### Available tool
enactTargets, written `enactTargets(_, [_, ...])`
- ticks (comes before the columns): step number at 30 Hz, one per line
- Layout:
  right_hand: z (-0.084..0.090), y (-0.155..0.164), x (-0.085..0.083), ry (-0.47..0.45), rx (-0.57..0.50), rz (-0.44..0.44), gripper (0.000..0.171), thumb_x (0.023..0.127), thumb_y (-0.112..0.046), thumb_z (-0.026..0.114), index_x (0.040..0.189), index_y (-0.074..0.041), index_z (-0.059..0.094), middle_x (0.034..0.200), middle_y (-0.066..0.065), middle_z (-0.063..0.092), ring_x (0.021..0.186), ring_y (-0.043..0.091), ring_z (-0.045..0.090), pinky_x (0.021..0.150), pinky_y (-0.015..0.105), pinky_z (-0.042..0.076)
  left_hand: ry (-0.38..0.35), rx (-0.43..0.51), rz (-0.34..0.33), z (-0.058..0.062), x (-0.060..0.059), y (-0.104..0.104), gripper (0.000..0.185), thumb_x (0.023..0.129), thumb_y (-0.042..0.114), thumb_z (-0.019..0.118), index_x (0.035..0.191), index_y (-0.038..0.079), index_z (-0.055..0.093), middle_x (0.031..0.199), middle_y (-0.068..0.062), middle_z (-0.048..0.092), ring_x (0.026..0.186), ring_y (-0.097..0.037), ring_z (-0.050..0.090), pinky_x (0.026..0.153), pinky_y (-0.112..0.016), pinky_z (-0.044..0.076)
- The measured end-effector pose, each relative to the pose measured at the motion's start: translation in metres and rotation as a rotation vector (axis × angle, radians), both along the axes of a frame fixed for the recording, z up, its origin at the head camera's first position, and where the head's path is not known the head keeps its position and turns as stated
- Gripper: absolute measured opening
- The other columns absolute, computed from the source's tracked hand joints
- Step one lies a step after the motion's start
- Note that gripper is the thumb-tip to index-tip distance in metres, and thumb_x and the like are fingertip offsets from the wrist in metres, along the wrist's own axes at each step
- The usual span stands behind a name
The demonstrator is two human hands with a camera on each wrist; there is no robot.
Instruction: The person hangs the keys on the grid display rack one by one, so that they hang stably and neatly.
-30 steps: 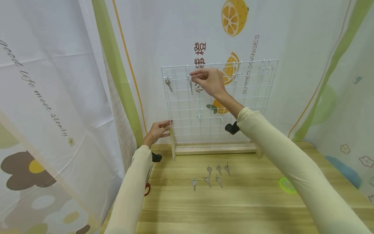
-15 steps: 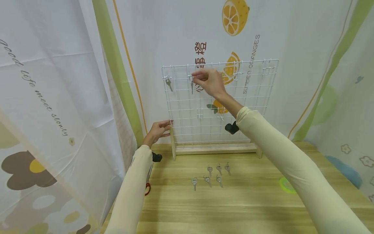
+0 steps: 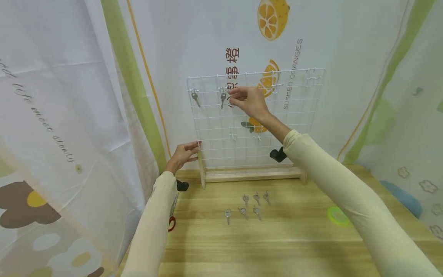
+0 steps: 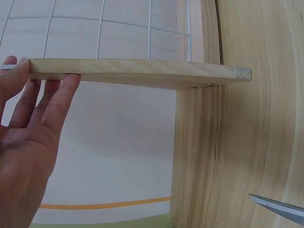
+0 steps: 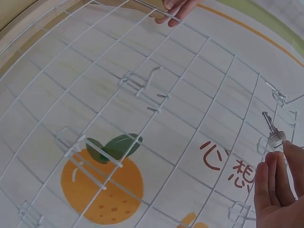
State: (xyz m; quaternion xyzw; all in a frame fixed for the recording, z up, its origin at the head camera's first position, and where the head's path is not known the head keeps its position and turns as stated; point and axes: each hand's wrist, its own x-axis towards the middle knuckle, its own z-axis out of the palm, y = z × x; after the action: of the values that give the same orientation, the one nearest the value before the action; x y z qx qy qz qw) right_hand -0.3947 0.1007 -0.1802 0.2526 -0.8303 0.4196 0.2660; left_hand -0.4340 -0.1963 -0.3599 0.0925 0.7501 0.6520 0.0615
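Note:
A white wire grid rack (image 3: 256,150) stands upright on a wooden base. My left hand (image 3: 185,154) holds its wooden side post (image 4: 133,69), thumb on one side and fingers on the other in the left wrist view. A key (image 3: 223,99) hangs by its ring from a hook in the rack's upper row. Just right of that key is my right hand (image 3: 250,102), fingers extended and fingertips close to it; in the right wrist view they overlap the head of the key (image 5: 276,137). Another key (image 3: 195,99) hangs at the upper left corner.
Several keys with rings lie on the wooden table (image 3: 277,246) before the rack, among them a key (image 3: 227,216) at front left. White hooks (image 3: 313,79) sit elsewhere on the grid. Red-handled scissors (image 3: 172,223) lie left, a green ring-shaped roll (image 3: 338,216) right.
My right fingertips have drawn slightly right, off the second key, which now hangs with its flat side showing. The left hand stays at the post, and the head view has shifted a little.

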Motion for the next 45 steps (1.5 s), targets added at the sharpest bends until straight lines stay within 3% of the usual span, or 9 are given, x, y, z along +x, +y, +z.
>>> enactTargets(16, [-0.031,0.021,0.020,-0.022,0.055,0.067,0.027,0.092,-0.012,0.082,0.118,-0.005,0.078,0.105,0.012,0.079,0.093,0.024,0.077,0.084,0.029,0.064,-0.009,0.015,0.004,0.001,0.000,-0.009,0.051,0.108,0.004,0.056,0.157,0.004,0.044,0.162,-0.016,0.042,0.146,-0.034,0.043,0.107,-0.043,0.054])
enactTargets(28, [-0.070,0.043,0.026,-0.060,0.108,0.095,0.029,0.092,-0.012,0.082,0.119,-0.001,0.077,0.107,0.014,0.078,0.095,0.027,0.076,0.087,0.035,0.064,0.017,0.005,-0.011,0.006,-0.002,-0.011,0.049,0.108,0.005,0.055,0.157,0.004,0.045,0.162,-0.015,0.042,0.148,-0.032,0.041,0.109,-0.045,0.052])
enactTargets(45, [-0.130,0.068,0.036,-0.119,0.173,0.100,0.028,0.092,-0.013,0.082,0.118,-0.002,0.077,0.109,0.013,0.078,0.096,0.027,0.076,0.087,0.039,0.064,0.004,-0.008,-0.019,0.001,-0.002,-0.001,0.051,0.109,0.005,0.054,0.158,0.005,0.043,0.163,-0.013,0.042,0.148,-0.031,0.041,0.108,-0.043,0.053])
